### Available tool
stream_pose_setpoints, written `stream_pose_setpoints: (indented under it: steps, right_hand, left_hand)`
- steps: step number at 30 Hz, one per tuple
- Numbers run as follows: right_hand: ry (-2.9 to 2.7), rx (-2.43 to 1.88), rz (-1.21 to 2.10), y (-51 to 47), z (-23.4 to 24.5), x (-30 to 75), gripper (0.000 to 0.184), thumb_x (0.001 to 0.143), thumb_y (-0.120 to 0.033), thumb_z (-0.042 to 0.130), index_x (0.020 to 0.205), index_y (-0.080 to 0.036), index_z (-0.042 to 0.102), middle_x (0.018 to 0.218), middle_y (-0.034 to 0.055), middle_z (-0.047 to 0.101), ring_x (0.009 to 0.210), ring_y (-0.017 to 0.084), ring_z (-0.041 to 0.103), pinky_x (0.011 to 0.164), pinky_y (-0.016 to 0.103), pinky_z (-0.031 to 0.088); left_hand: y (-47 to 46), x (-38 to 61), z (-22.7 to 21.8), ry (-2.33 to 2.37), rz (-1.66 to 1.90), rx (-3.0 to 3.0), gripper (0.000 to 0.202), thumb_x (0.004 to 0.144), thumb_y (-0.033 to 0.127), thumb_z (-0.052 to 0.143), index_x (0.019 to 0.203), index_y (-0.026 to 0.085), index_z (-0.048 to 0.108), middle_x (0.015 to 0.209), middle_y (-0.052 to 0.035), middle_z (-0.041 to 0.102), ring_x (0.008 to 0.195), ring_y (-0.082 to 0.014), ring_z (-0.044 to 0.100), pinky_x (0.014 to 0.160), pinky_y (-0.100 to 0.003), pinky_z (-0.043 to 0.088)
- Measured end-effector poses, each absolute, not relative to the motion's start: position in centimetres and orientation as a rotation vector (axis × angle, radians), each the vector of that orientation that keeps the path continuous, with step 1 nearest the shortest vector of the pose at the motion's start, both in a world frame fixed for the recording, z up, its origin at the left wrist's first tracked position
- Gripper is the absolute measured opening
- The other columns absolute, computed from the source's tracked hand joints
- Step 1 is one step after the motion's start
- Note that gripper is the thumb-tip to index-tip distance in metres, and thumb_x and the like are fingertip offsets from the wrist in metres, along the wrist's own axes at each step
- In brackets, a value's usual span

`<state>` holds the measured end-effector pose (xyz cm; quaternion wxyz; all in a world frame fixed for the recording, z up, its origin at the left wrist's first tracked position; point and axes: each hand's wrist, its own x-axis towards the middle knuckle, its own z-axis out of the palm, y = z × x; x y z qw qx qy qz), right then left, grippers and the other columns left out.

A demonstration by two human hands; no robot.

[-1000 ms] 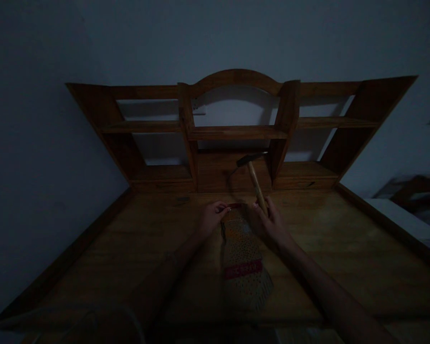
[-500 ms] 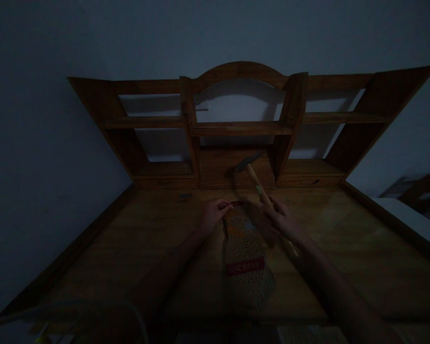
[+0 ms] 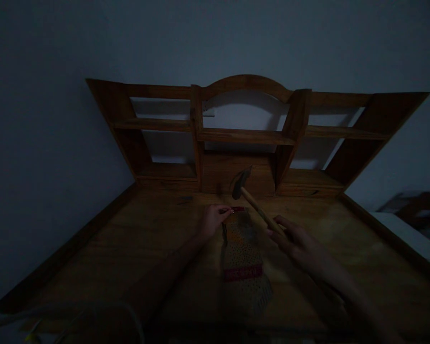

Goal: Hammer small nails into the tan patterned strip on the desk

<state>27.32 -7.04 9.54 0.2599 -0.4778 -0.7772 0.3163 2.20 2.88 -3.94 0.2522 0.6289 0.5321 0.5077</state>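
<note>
One slim wooden-handled hammer (image 3: 263,213) is in the right hand (image 3: 299,244), near a dotted packet (image 3: 241,255).

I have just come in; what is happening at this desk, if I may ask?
A person grips a hammer by its wooden handle in the right hand, its head raised above the desk. The left hand has its fingertips together at the red far end of a printed bag lying there. A bright speck shows at them, too small to identify.
</note>
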Motion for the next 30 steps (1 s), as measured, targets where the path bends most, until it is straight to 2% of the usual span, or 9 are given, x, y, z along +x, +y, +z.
stream_pose_setpoints:
  steps: [13, 17, 20, 24, 30]
  right_hand:
    - [-2.124, -1.292, 0.891, -8.8, 8.3, 26.3, 0.025, 0.091, -0.04, 0.046, 0.103, -0.021, 0.058, 0.094, 0.005, 0.071, 0.083, 0.022, 0.067, 0.068, 0.029, 0.049]
    - [-2.07, -1.324, 0.85, -8.9, 7.5, 26.0, 0.027, 0.091, -0.043, 0.046, 0.102, -0.022, 0.057, 0.093, 0.0071, 0.07, 0.084, 0.024, 0.067, 0.069, 0.032, 0.049]
    - [-2.102, -1.267, 0.875, -8.8, 7.4, 25.8, 0.026, 0.092, -0.042, 0.045, 0.1, -0.021, 0.057, 0.085, 0.0058, 0.069, 0.077, 0.023, 0.067, 0.066, 0.031, 0.049]
    - [-2.101, -1.266, 0.894, -8.7, 7.8, 25.7, 0.027, 0.092, -0.042, 0.045, 0.102, -0.021, 0.058, 0.087, 0.0055, 0.07, 0.076, 0.022, 0.066, 0.061, 0.029, 0.047]
    - [-2.092, -1.287, 0.788, -8.5, 7.8, 25.6, 0.03, 0.091, -0.042, 0.046, 0.108, -0.021, 0.058, 0.09, 0.0068, 0.069, 0.081, 0.023, 0.066, 0.068, 0.031, 0.048]
  left_hand:
    - [2.7, 1.8, -3.5, 1.434, 1.324, 1.801, 0.015, 0.077, 0.026, 0.068, 0.087, 0.017, 0.075, 0.084, -0.0074, 0.075, 0.074, -0.0208, 0.07, 0.064, -0.027, 0.053]
    - [3.0, 1.8, -3.9, 1.367, 1.338, 1.786, 0.018, 0.079, 0.03, 0.065, 0.089, 0.018, 0.075, 0.088, -0.007, 0.075, 0.077, -0.0213, 0.07, 0.065, -0.027, 0.053]
    - [2.9, 1.8, -3.7, 1.393, 1.322, 1.794, 0.019, 0.079, 0.03, 0.065, 0.089, 0.018, 0.075, 0.088, -0.007, 0.075, 0.079, -0.0221, 0.07, 0.065, -0.028, 0.053]
    - [2.6, 1.8, -3.4, 1.435, 1.315, 1.816, 0.018, 0.078, 0.03, 0.067, 0.088, 0.018, 0.075, 0.087, -0.0073, 0.075, 0.077, -0.0217, 0.07, 0.066, -0.028, 0.053]
    - [2.8, 1.9, -3.6, 1.404, 1.373, 1.854, 0.02, 0.08, 0.032, 0.065, 0.088, 0.017, 0.075, 0.089, -0.0083, 0.075, 0.077, -0.0202, 0.07, 0.068, -0.029, 0.053]
